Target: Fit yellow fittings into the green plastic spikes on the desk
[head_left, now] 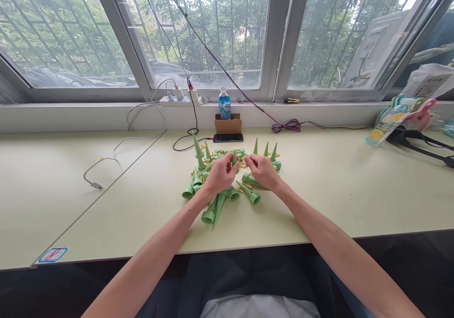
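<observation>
My left hand (220,173) is closed around a green plastic watering spike (234,157), its tip pointing up between thumb and fingers. Close to its right, my right hand (263,170) has its fingertips pinched together; whatever they hold is too small to make out. Around and beneath both hands lie several more green spikes with small yellow valves. A few stand upright on their caps, such as the tall spike (197,152) at the left. Others rest on their sides, such as the loose spike (250,193) in front and the pair of spikes (209,210) nearest me.
Behind the spikes lies a phone (228,138) with a cable, before a small cardboard box (228,125) and a blue-labelled bottle (224,104). A coiled cable (287,126) sits right of them. A white cable (95,184) is at left, a black strap (418,145) at far right.
</observation>
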Available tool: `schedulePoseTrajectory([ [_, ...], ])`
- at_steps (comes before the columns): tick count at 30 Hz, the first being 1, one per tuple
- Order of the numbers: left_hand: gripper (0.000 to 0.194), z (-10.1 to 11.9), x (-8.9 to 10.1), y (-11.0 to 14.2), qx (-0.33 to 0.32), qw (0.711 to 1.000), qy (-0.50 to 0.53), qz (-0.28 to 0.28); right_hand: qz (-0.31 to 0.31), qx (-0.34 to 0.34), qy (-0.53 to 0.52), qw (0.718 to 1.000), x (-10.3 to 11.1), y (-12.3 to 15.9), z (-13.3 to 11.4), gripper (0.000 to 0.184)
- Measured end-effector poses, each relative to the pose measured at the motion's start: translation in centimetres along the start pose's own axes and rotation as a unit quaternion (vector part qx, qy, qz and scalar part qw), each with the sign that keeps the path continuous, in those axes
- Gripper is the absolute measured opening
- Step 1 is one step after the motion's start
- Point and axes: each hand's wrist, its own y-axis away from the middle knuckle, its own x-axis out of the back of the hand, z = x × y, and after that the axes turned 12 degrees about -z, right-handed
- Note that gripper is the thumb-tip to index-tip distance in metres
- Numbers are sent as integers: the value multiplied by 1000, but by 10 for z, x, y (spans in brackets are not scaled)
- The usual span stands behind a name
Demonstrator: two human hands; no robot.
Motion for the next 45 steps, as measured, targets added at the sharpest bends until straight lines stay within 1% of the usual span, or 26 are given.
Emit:
schedulePoseTrajectory([
  [2,8,0,0,0,0,1000,-4,-2,10,6,-10,1000,2,1,-4,41],
  [7,10,-1,0,0,-2,1000,-17,-13,-11,43,-37,998,4,5,-14,34],
  [13,6,-2,-2,2,-15,999,-36,-18,-27,67,-45,996,3,5,-12,26],
  [20,15,-1,-3,2,-23,998,-43,-42,-35,78,-35,996,2,5,-12,25],
  [27,19,-1,-3,2,-21,997,-53,-49,-14,66,-18,998,0,4,-12,33],
  [33,14,-1,-1,2,-26,997,-64,-27,22,57,-23,998,3,4,-11,26],
  [39,13,-2,-1,2,-28,997,-68,-19,60,40,-20,997,5,2,-7,25],
  [45,12,0,-1,2,-25,997,-64,-22,66,33,-2,997,5,1,-3,25],
])
